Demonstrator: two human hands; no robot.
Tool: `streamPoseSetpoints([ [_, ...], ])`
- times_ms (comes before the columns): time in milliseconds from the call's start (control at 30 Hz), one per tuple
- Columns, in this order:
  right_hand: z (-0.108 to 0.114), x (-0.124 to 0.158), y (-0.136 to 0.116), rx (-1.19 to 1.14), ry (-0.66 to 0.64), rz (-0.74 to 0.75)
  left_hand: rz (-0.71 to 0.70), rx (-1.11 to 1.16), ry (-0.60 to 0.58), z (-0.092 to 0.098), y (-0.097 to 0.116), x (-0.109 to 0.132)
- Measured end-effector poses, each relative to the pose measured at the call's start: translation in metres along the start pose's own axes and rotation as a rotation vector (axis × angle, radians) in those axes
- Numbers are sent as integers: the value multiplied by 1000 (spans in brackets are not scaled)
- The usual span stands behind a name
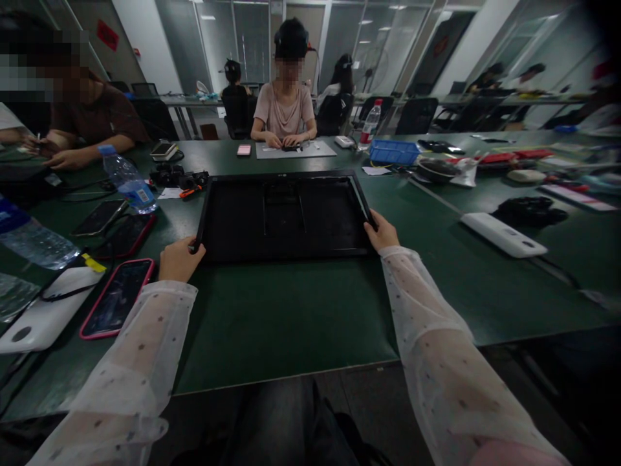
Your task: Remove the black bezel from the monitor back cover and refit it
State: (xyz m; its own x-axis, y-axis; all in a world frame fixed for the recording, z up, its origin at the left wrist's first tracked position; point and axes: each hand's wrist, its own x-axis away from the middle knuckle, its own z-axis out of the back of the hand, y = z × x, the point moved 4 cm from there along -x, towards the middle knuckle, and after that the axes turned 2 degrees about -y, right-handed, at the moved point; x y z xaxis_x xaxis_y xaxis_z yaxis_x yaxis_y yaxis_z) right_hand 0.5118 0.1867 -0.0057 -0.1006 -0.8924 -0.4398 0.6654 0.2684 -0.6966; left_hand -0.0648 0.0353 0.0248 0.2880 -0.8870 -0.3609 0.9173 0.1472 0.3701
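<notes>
A wide black monitor casing (233,217), hollow like a shallow tray, is in front of me over the green table (291,310). Its raised rim runs all round, and a rectangular recess shows in the middle. My left hand (181,259) grips the near left corner, thumb on the rim and fingers curled around the outside. At the right side, my right hand (383,232) holds the rim a little up from the near corner. Both forearms wear sheer white sleeves with dark stars. The casing's underside is hidden, so I cannot tell whether it touches the table.
To the left lie a pink-edged phone (118,298), a white power bank (48,309) and a water bottle (130,181). Another white power bank (503,234) and a blue basket (394,153) are at right. Across the table, a person (285,110) works over a grey mat (320,150).
</notes>
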Motion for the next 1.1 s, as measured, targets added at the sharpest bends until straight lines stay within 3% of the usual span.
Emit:
streamPoseSetpoints([
  [167, 0, 5, 1, 27, -12, -11, 59, 39, -22, 2, -3, -1],
  [333, 0, 6, 2, 39, -16, 0, 146, 75, -123, -2, -12, -4],
  [533, -4, 7, -11, -32, -81, 53, 197, 269, -187, -10, -23, -9],
  [800, -3, 6, -3, -57, -227, -60, 220, 272, -118, -15, -22, -14],
  [1100, -9, 9, -8, -42, -267, -31, 260, 168, -93, -10, -23, -13],
])
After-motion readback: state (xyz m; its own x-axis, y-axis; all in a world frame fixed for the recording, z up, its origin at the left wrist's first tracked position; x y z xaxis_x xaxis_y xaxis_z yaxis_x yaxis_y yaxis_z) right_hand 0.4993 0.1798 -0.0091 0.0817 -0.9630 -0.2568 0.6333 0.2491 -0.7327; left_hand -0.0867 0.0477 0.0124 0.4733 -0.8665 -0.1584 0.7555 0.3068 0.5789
